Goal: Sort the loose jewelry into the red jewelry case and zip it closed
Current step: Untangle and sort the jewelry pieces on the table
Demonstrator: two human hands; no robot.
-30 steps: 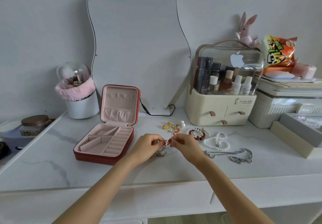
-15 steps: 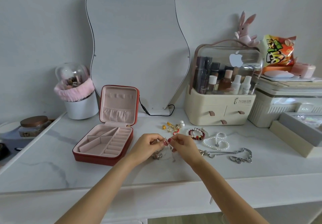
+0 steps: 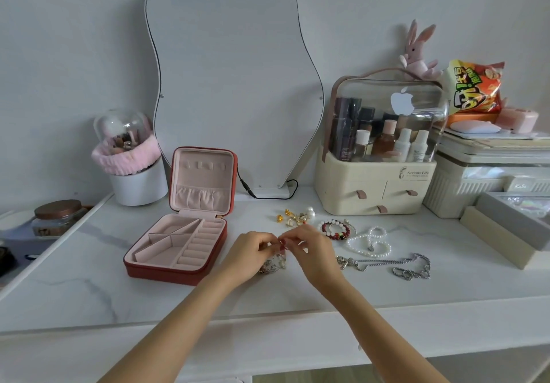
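The red jewelry case (image 3: 166, 274) lies open on the white marble table, lid upright, its pink compartments holding nothing. Right of it, my left hand (image 3: 248, 254) and my right hand (image 3: 312, 251) meet fingertip to fingertip, both pinching a silver charm bracelet (image 3: 273, 263) that hangs down to the tabletop. Behind my hands lie gold earrings and a pearl (image 3: 294, 216). To the right are a red-and-white bead bracelet (image 3: 336, 229), a pearl necklace (image 3: 370, 242) and a silver chain (image 3: 395, 265).
A wavy mirror (image 3: 232, 85) with a black cable stands behind the case. A cream cosmetics organizer (image 3: 378, 174) sits at back right, storage boxes (image 3: 488, 180) beyond it. A white brush cup (image 3: 137, 180) stands back left; a jar (image 3: 56, 216) sits on a lower shelf.
Both hands stayed together over the table; the silver bracelet now hangs lower from my fingertips, bunched on the tabletop. The view shifted slightly.
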